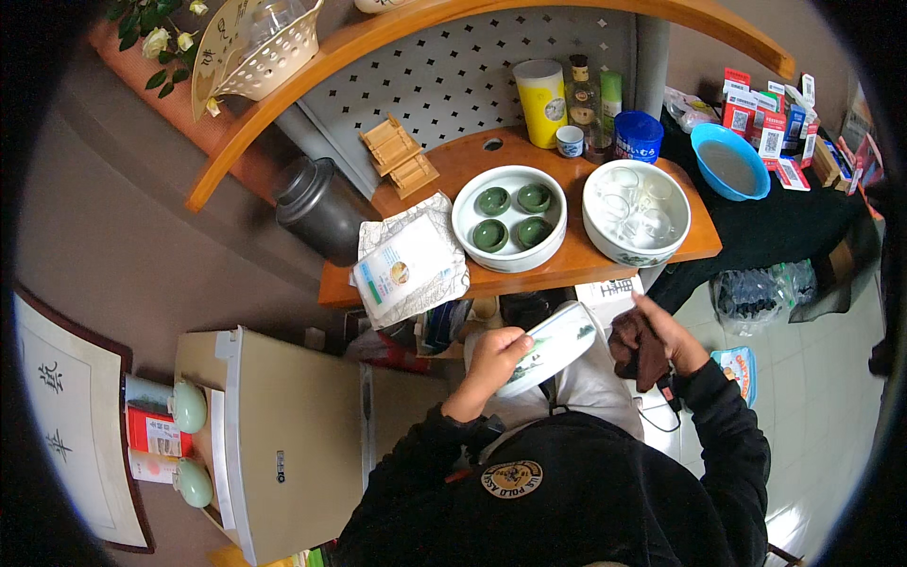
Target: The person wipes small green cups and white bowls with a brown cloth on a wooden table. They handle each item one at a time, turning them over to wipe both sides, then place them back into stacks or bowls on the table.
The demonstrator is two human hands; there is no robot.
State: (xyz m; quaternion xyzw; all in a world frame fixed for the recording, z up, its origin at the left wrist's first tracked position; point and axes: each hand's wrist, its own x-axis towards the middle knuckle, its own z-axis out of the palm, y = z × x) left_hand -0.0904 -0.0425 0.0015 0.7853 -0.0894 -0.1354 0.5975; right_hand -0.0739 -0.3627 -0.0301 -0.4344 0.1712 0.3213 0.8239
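Above my lap, my left hand (pixel 490 363) grips a white ceramic bowl (pixel 560 347) with a painted green landscape on its side. The bowl is tipped on edge, and its inside is hidden from me. A brown cloth (pixel 634 347) hangs bunched in my right hand (pixel 672 333), just right of the bowl and apart from it. Beyond, on the wooden shelf (pixel 432 280), a round white basin (pixel 509 255) holds several small dark green cups (pixel 492 235). Beside it a second white basin (pixel 635 251) contains several clear glass cups (pixel 648 223).
A packet of wipes (pixel 404 266) overhangs the shelf's front left. Behind the basins stand a yellow cup (pixel 540 106), glass bottle (pixel 582 99), small patterned cup (pixel 570 142) and blue tin (pixel 638 138). A blue bowl of cloudy water (pixel 730 163) sits on black cloth at right. A refrigerator (pixel 297 439) stands left.
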